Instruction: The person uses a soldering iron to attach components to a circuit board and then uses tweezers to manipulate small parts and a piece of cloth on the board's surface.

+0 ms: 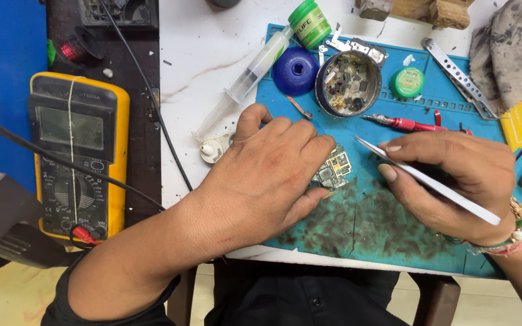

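On the teal work mat point(394, 235) at the centre of the desk point(212, 60), we see a small circuit board point(333, 170) pinned under the fingertips of the left hand point(267, 175), whose grip is pressed flat on the board rather than curled round it. At 3 o'clock from the board, the right hand point(454, 181) pinches metal tweezers point(424, 180), their pointed tip just beside the board's upper right corner. At 12 o'clock from the board we find a round tin of small parts point(348, 83), flanked by a blue dome-shaped cap point(295, 70) at its 9 o'clock and a small green pot point(407, 82) at its 3 o'clock. A red-handled screwdriver point(403, 124) lies between tin and tweezers. At 9 o'clock, off the mat, stands a yellow multimeter point(80, 154).
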